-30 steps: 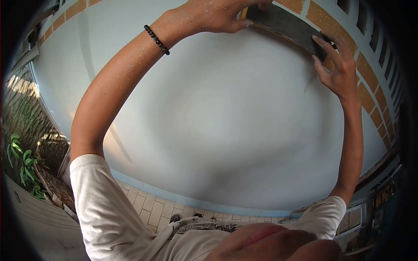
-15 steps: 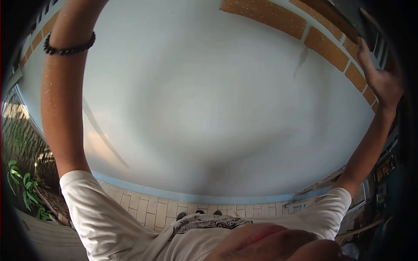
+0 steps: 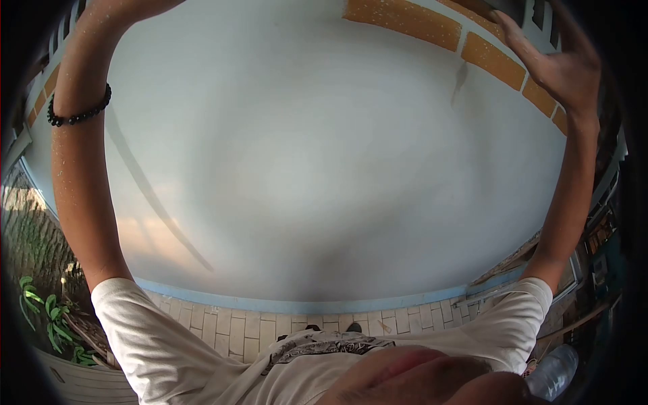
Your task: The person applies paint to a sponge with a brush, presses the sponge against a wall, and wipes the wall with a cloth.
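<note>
A pale wall (image 3: 304, 155) fills the middle of the view, with a row of orange brick shapes (image 3: 405, 25) along its top. My left hand (image 3: 135, 8) is at the top left, above a wrist with a black bead bracelet (image 3: 79, 116); its fingers are cut off by the frame edge. At the upper right, my right hand (image 3: 563, 71) is raised beside the orange bricks, its thumb stretched out towards them. The other fingers of that hand are hidden in the dark edge, and whether it holds anything does not show.
A light blue strip (image 3: 270, 302) runs along the wall's foot above a tiled floor (image 3: 233, 329). Green plants (image 3: 50, 317) and a tree trunk (image 3: 34, 233) stand at the left. A clear plastic bottle (image 3: 555, 371) is at the lower right.
My right hand has moved up and to the left along the brick row. My left forearm has shifted left, with the bracelet lower in view. More of the bottle shows.
</note>
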Demonstrator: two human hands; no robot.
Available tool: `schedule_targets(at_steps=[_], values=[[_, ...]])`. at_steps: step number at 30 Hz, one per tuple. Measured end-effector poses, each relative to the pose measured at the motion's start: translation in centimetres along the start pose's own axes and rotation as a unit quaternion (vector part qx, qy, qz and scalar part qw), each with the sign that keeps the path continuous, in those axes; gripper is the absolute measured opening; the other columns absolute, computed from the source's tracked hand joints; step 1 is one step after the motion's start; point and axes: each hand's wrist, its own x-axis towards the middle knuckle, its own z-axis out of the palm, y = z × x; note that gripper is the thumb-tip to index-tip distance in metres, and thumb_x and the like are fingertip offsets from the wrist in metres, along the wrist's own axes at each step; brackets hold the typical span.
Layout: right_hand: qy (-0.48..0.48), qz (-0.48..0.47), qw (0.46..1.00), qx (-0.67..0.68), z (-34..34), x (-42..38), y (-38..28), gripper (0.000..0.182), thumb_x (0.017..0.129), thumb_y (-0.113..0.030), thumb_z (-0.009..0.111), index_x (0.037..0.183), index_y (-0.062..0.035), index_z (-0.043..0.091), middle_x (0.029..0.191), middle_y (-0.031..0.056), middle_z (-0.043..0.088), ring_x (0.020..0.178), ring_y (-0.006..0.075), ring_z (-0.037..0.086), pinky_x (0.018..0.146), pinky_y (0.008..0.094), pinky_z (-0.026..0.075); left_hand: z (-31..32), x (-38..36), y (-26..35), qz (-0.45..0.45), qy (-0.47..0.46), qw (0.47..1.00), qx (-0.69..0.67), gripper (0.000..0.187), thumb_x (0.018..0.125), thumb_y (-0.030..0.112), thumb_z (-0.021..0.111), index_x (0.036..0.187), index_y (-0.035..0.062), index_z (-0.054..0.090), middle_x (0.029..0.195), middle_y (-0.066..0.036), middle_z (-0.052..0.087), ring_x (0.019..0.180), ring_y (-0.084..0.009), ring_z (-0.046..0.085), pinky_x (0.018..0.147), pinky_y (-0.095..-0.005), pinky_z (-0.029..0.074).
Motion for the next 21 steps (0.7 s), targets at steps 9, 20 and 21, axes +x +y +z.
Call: schedule_targets(at_steps=[9,20,21], values=[[0.055,0.055,0.994,0.075,8.1,1.4,-1.6,0.075,0.064,-0.021,0.084,0.130,-0.0045,0.054,0.110,0.0124,0.066,0.096,0.0231,0.068,0.082,0.0370,0.056,2.9,-4.2,-1.2,-0.051,-0.036,0.994,-0.091,0.064,0.080,0.031,0.080,0.134,0.0071,0.058,0.123,-0.012,0.062,0.117,-0.0267,0.056,0.100,-0.0450,0.051],[0.156,0.143,0.959,0.190,18.9,2.4,-6.8,0.093,0.063,-0.019,0.093,0.139,-0.0080,0.041,0.116,0.0156,0.065,0.103,0.0272,0.069,0.077,0.0372,0.060,5.1,-12.6,-2.8,-0.138,-0.073,0.986,-0.056,0.059,0.078,0.003,0.084,0.131,0.0100,0.059,0.132,-0.006,0.063,0.121,-0.0267,0.057,0.097,-0.0375,0.051],[0.156,0.152,0.957,0.193,19.0,2.5,-6.8,0.093,0.062,-0.019,0.093,0.139,-0.0081,0.041,0.116,0.0154,0.065,0.103,0.0268,0.069,0.077,0.0370,0.060,5.3,-12.9,-2.8,-0.143,-0.072,0.985,-0.060,0.058,0.078,0.004,0.084,0.130,0.0099,0.059,0.132,-0.006,0.063,0.121,-0.0267,0.057,0.097,-0.0380,0.051]])
